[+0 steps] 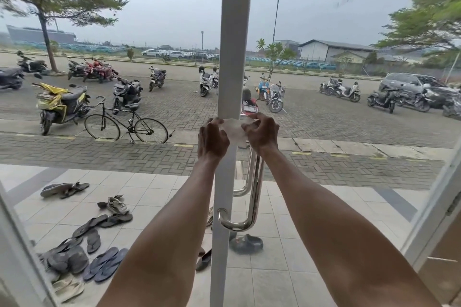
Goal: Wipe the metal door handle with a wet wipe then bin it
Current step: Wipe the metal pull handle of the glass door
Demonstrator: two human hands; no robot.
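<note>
A thin white wet wipe (235,131) is stretched flat between my two hands, in front of the white door frame (233,45). My left hand (212,138) pinches its left edge and my right hand (263,132) pinches its right edge. Below my right wrist the shiny metal door handle (254,197) runs down the frame and curves into it at the bottom. The top of the handle is hidden behind my right hand and the wipe. No bin is in view.
Glass panels flank the frame, with white door frames at the left edge (15,244) and right edge (431,207). Outside, several sandals and shoes (99,227) lie on the tiled porch. Beyond stand a bicycle (126,123) and parked motorbikes.
</note>
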